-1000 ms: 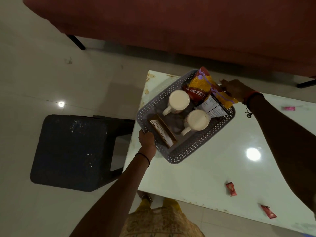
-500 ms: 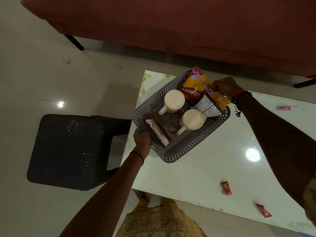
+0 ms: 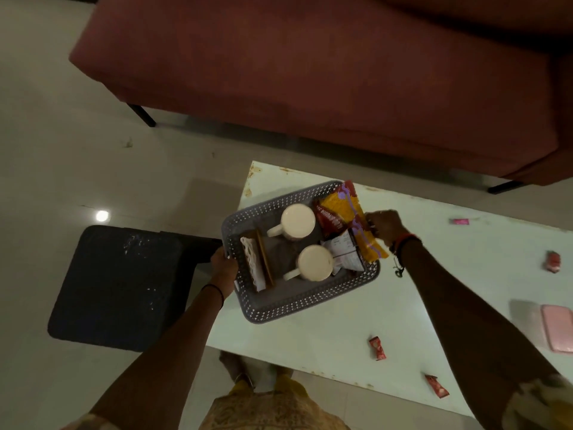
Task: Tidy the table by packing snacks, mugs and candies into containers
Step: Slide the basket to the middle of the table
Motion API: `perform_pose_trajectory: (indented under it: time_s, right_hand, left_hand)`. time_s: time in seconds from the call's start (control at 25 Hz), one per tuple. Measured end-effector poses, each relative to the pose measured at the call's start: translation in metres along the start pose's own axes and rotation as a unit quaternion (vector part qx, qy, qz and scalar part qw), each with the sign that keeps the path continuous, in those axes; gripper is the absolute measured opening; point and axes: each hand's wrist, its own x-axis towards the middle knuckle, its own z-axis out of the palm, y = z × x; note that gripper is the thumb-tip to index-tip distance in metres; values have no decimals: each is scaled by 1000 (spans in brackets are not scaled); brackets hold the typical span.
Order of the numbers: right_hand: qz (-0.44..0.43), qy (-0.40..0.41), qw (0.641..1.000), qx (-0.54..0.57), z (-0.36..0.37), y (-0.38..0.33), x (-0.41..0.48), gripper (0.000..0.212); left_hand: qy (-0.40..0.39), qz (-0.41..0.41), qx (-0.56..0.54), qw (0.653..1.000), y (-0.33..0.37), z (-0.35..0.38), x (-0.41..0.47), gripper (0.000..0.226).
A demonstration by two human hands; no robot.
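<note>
- Far left, we see a dark stool (image 3: 124, 287) on the pale floor, just beside the table's left edge.
- Our left hand (image 3: 224, 268) grips the left rim of the basket (image 3: 297, 305), fingers curled over the edge; a thin black band sits on that wrist.
- The basket is a grey perforated one at the far-left corner of the white table (image 3: 325, 346); we cannot tell whether it rests on the top or is lifted just clear.
- Inside, at the left end, a flat brown packet (image 3: 265, 262) leans on its edge beside a pale patterned one.
- Two cream mugs stand upright in the middle: the far mug (image 3: 297, 220) and the near mug (image 3: 314, 262), handles pointing left.
- At the right end, red and yellow snack bags (image 3: 344, 218) stick up past the rim, with a white label panel below them.
- Our right hand (image 3: 384, 226) is closed on the basket's right rim, right against the yellow bag; red bands circle the wrist.
- Three red candies lie loose on the table: one (image 3: 376, 348) near the middle, one (image 3: 436, 385) at the near edge, one (image 3: 553, 261) at the right.
- A pink sachet (image 3: 461, 221) lies far right, and a pink box (image 3: 558, 332) at the right edge.
- A red sofa (image 3: 310, 72) runs along the far side.
</note>
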Motion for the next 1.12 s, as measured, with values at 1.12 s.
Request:
perform_pose_trajectory:
  time_s: [1.12]
  right_hand:
    - [-10, 62, 950, 307, -73, 159, -276, 9]
  left_hand:
    - [-47, 148, 140, 978, -47, -51, -212, 14]
